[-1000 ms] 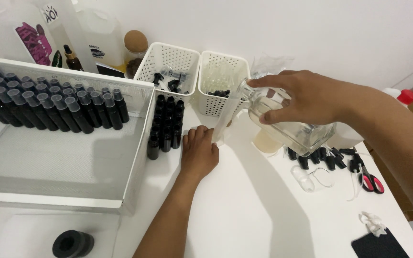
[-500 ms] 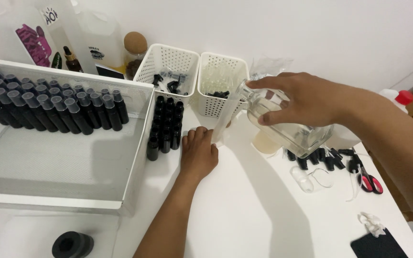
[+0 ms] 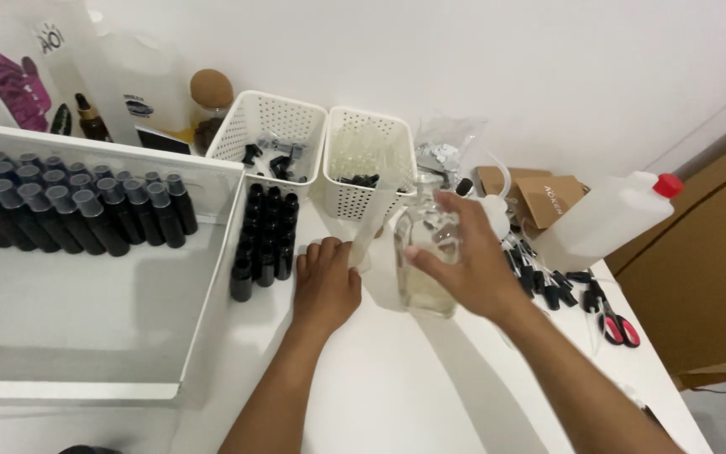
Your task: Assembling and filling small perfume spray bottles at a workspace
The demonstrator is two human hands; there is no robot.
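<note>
The right hand grips a clear glass bottle, fingers wrapped round its side, holding it just above the white table. The left hand lies flat, palm down, on the table just left of the bottle, holding nothing; whether it touches it, I cannot tell. A cluster of small black bottles stands just left of that hand, beside a white tray. Two white baskets sit behind. Red scissors lie well to the right.

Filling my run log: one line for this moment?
left hand: flat on table | right hand: holds clear bottle upright | black bottles beside left hand
</note>
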